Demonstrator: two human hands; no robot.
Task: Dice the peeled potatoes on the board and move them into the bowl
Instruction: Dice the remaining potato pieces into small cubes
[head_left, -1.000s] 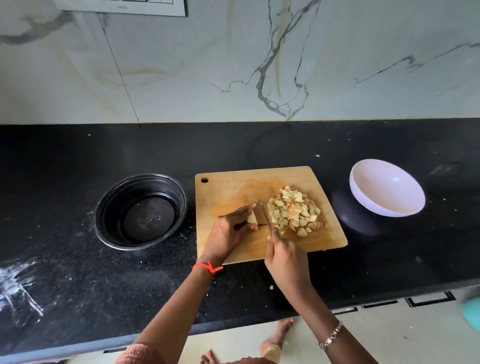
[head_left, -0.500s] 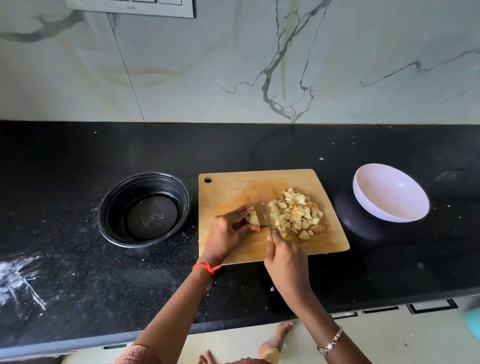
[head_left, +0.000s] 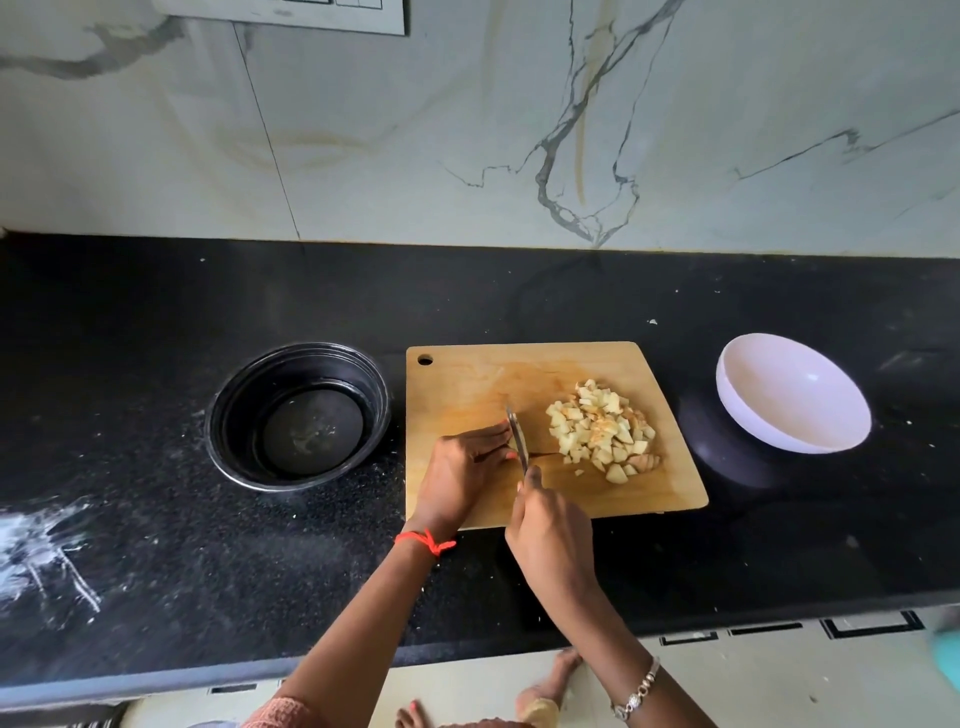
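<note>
L fingers are bunched together, pinching the last small potato piece down mid-board, tips right against the knife blade. R fingers are wrapped round the handle and mostly hidden under the right hand; the index looks laid fwd toward the blade.

Handling, prob.: raw potato is firm but wet and starchy, so slippery. A stub this small may skid or roll, so hold it by the sides w/ tips tucked back. The diced pile on the board's right half is light and loose and will scatter; better scooped w/ blade and palm than picked.

The left hand is knuckles-up, wrist low, forearm coming in from bottom-left. The R forearm comes from bottom-right, wrist bent inward.

The board lies flat on the desk. A white bowl w/ nothing in it is to its right, apart; a black bowl is to its left.
</note>
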